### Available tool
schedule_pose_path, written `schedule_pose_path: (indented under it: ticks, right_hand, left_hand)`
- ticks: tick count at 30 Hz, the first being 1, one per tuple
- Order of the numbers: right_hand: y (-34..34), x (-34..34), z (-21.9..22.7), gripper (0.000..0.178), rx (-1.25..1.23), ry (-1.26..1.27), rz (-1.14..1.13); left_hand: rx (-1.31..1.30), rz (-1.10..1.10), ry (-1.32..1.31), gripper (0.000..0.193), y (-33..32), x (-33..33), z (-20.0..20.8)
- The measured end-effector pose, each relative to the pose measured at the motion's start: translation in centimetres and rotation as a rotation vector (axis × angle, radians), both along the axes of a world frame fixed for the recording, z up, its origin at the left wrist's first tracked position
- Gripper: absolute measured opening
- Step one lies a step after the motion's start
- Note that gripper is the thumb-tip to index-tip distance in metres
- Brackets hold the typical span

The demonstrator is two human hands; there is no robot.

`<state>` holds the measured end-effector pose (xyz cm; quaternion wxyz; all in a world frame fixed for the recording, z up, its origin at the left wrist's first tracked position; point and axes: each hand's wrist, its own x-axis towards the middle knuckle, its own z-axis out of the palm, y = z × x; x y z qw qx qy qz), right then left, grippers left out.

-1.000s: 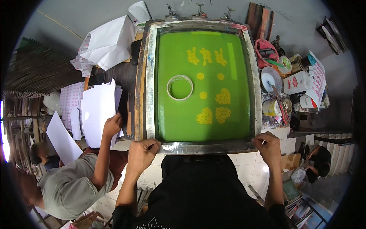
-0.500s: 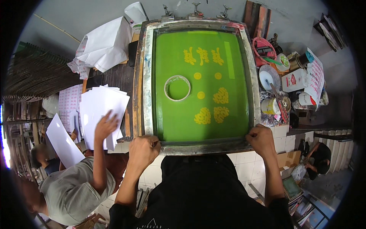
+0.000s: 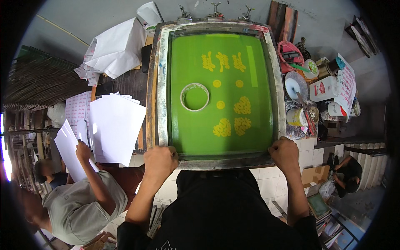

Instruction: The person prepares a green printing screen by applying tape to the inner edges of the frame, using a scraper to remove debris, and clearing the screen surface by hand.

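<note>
A metal-framed printing screen (image 3: 160, 87) with green mesh and yellow shapes lies flat before me. My left hand (image 3: 159, 160) grips the near edge of the frame at its left corner. My right hand (image 3: 285, 153) grips the same edge at the right corner. A roll of tape (image 3: 194, 97) rests on the mesh left of centre. Clamps hold the frame's far edge.
A stack of white sheets (image 3: 114, 125) lies left of the screen. A person in a grey shirt (image 3: 79, 208) at lower left holds a sheet (image 3: 68, 148). Ink cans, a bowl and boxes (image 3: 316, 87) crowd the right side. Another person (image 3: 348, 173) crouches at right.
The person at left took a hand off the white stack and now holds a sheet lower down. My hands stayed on the frame's near edge.
</note>
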<state>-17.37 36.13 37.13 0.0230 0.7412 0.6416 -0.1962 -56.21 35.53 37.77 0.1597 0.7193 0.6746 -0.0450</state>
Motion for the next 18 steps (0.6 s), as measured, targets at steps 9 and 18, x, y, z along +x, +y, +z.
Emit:
schedule_pose_path:
  ticks: [9, 18]
  right_hand:
    - [-0.2, 0.0, -0.7, 0.016, -0.003, -0.106, 0.063]
    - [0.0, -0.2, -1.1, 0.018, -0.031, -0.178, 0.13]
  left_hand:
    - [0.058, -0.024, 0.094, 0.014, -0.1, 1.1, -0.6]
    - [0.058, -0.072, 0.193, 0.009, -0.3, 1.6, -1.1]
